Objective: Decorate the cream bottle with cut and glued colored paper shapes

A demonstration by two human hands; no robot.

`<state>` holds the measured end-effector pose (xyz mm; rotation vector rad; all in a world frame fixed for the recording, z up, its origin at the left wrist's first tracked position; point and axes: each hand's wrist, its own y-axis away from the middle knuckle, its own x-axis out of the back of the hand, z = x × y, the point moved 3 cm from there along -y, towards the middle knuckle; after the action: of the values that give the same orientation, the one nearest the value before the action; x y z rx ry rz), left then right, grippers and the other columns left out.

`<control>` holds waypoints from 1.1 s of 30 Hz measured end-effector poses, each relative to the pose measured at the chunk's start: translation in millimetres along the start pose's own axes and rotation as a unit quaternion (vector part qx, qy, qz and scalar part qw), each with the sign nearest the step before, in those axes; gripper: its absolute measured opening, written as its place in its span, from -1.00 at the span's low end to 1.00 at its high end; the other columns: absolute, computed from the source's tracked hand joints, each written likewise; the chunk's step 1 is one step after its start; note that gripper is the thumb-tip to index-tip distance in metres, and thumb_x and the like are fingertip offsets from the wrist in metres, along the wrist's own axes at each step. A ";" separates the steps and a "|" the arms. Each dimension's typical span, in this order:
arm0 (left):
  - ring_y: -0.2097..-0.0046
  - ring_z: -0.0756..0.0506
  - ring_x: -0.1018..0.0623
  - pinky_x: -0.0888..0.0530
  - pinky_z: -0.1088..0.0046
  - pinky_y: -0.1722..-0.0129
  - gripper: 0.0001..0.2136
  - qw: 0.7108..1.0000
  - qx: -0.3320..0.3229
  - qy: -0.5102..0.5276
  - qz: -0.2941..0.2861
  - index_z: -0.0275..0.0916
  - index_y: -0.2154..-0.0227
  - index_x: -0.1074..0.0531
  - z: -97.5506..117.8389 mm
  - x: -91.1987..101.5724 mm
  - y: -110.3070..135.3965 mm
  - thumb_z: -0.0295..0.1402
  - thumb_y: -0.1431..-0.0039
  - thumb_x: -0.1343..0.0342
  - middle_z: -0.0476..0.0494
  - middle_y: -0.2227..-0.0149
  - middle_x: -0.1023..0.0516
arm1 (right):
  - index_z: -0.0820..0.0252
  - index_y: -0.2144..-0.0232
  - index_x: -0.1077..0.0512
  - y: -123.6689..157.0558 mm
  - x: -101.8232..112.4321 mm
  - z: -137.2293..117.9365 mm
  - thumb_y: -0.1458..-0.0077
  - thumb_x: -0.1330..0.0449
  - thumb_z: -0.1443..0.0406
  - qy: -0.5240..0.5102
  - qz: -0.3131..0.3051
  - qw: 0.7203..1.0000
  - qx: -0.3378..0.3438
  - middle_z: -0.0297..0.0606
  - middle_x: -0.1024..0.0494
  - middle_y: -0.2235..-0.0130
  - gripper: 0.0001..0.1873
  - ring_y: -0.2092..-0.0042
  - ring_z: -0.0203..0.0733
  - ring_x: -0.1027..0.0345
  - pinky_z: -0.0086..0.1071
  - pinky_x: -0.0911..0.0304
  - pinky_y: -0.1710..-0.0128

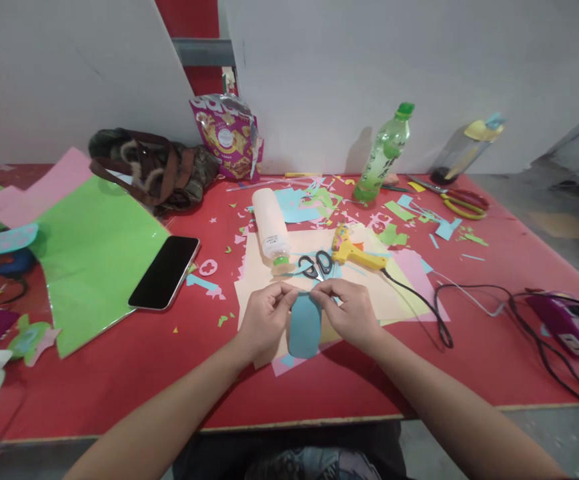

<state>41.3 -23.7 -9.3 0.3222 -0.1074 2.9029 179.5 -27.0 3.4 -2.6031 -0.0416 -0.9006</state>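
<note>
A blue paper cutout point(305, 328) with rounded corners is held by its top edge between both hands. My left hand point(268, 312) pinches the upper left corner with thumb and forefinger. The upper right corner is pinched the same way by my right hand point(348, 305). Just beyond the fingers lie black-handled scissors point(323, 261), partly hidden. A white glue bottle point(271, 227) with a green cap lies on its side behind my left hand. Farther right, a yellow glue gun point(355, 255) rests on cream paper sheets point(394, 293).
A phone point(165, 273) lies on a green sheet point(97, 247) at left. Behind stand a camouflage bag point(189, 170), a snack bag point(229, 137) and a green-capped bottle point(384, 153). Paper scraps litter the red table point(169, 373). The glue gun's cord point(414, 293) runs right toward a purple power strip point(572, 327).
</note>
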 end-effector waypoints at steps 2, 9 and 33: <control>0.48 0.03 -0.41 -0.35 0.56 0.48 -0.81 1.000 0.001 0.006 -0.007 -0.30 0.54 -0.34 0.0 -0.4 -0.4 -0.33 -0.07 0.08 -0.03 0.55 -0.42 | 0.21 0.61 -0.36 -0.4 0.5 0.4 0.04 -0.06 0.39 0.001 -0.001 1.000 -0.002 -0.32 -0.47 0.58 -0.84 0.54 -0.33 -0.29 -0.50 -0.19 0.53; 0.45 0.03 -0.43 -0.36 0.57 0.46 -0.86 0.999 -0.007 0.000 -0.041 -0.31 0.44 -0.35 -2.6 -3.9 -1.2 -0.33 -0.03 0.00 -0.05 0.48 -0.42 | 0.21 0.61 -0.36 1.3 -1.4 0.0 0.03 -0.06 0.38 0.001 -0.023 1.000 -0.005 -0.34 -0.45 0.60 -0.83 0.56 -0.35 -0.27 -0.52 -0.17 0.54; 0.47 0.03 -0.39 -0.34 0.57 0.47 -0.82 0.992 -0.064 -0.092 -0.058 -0.30 0.53 -0.35 -5.4 -2.4 -0.4 -0.35 -0.07 0.05 -0.04 0.55 -0.40 | 0.24 0.52 -0.36 6.5 -8.3 0.5 -0.03 0.01 0.40 0.078 -0.036 0.986 0.144 -0.26 -0.46 0.56 -0.82 0.52 -0.32 -0.27 -0.50 -0.14 0.50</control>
<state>42.7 -23.3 -15.0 0.5525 -0.2943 2.7301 174.2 -32.1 -4.2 -2.2722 -0.2095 -1.0380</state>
